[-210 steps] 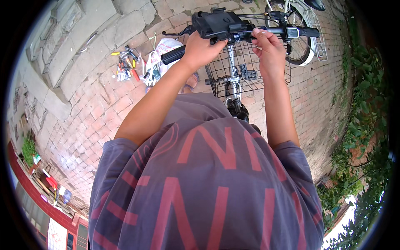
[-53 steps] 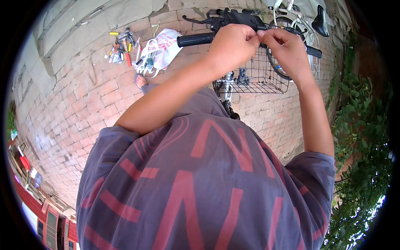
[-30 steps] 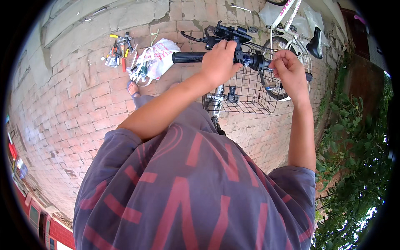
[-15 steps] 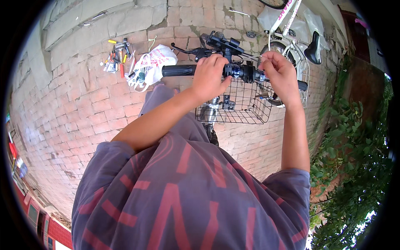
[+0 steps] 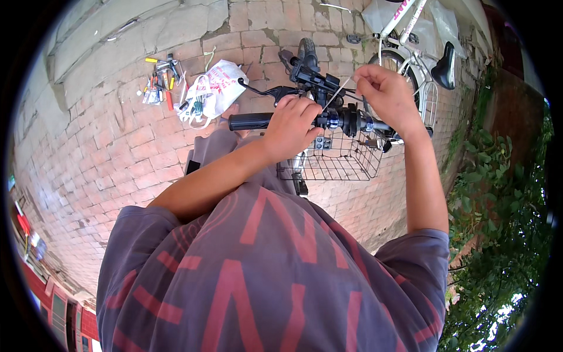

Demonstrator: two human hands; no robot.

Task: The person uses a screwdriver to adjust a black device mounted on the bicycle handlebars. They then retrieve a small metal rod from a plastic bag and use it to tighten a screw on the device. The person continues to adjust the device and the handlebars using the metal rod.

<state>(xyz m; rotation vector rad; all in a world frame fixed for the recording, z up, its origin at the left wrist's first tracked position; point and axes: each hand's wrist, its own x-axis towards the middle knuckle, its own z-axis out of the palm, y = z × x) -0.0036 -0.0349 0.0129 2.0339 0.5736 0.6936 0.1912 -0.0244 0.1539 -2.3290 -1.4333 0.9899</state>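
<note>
While the handlebar [image 5: 352, 119] is set across the upper centre of the frame, its left part is covered by the L hand [image 5: 291, 124], just inboard of the black grip [image 5: 249, 121]. The fingers are curled over the bar, w/ the thumb spread apart below; whether the bar is firmly clasped can't be told. By the R hand [image 5: 386, 97], upper right of centre, a thin pale strip [image 5: 338, 94] is pinched btwn thumb & fingertips. The strip is held nearly straight, slanted down-left fr. the R hand twd the bar, its lower end near the L hand; the exact end pt. can't be made out.

A black brake lever [image 5: 264, 91] is seen above the grip, & a black holder [image 5: 311, 76] is mounted beyond the bar, w/ the front tyre [image 5: 307, 51] shown above it. Below the bar, a black wire basket [image 5: 346, 167] is seen.

At upper right, a white bicycle [image 5: 394, 21] w/ a dark saddle [image 5: 444, 67] is stood. At upper left, assorted tools [image 5: 172, 83] are laid on brick paving [image 5: 117, 152], near a white bag [image 5: 221, 88] w/ red print. Lower centre is filled by a grey shirt [image 5: 264, 281], & the right edge by green foliage [image 5: 492, 199].
</note>
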